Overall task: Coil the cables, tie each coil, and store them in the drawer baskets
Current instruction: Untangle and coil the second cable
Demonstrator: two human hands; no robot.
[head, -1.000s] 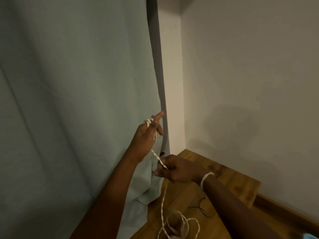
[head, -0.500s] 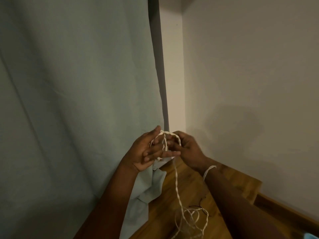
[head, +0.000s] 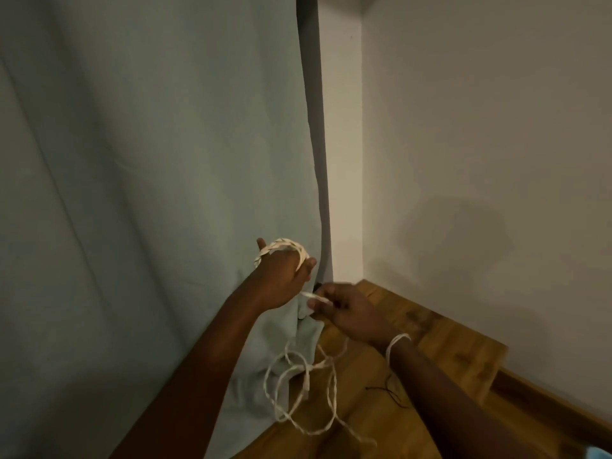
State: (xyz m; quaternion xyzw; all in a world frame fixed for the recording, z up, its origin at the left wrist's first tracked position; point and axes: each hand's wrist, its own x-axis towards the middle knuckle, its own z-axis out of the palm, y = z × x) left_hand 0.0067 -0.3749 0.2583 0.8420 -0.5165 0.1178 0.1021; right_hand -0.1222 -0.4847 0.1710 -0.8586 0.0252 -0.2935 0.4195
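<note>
A white twisted cable (head: 299, 385) hangs in loose loops above the wooden surface. Part of it is wound as a small coil over the fingers of my left hand (head: 281, 276), which is raised in front of the curtain with its back toward me. My right hand (head: 347, 313) sits just below and to the right of it, pinching the cable between thumb and fingers where it runs down from the coil. No drawer or basket is in view.
A pale green curtain (head: 149, 193) fills the left side, its hem bunched on a wooden tabletop (head: 430, 346). White walls meet in a corner behind. A thin dark wire (head: 385, 390) lies on the wood. A white band circles my right wrist.
My hands met at the coil, then my right hand dropped down and right along the cable. Another turn now lies over my left fingers, and the loose loops shifted left.
</note>
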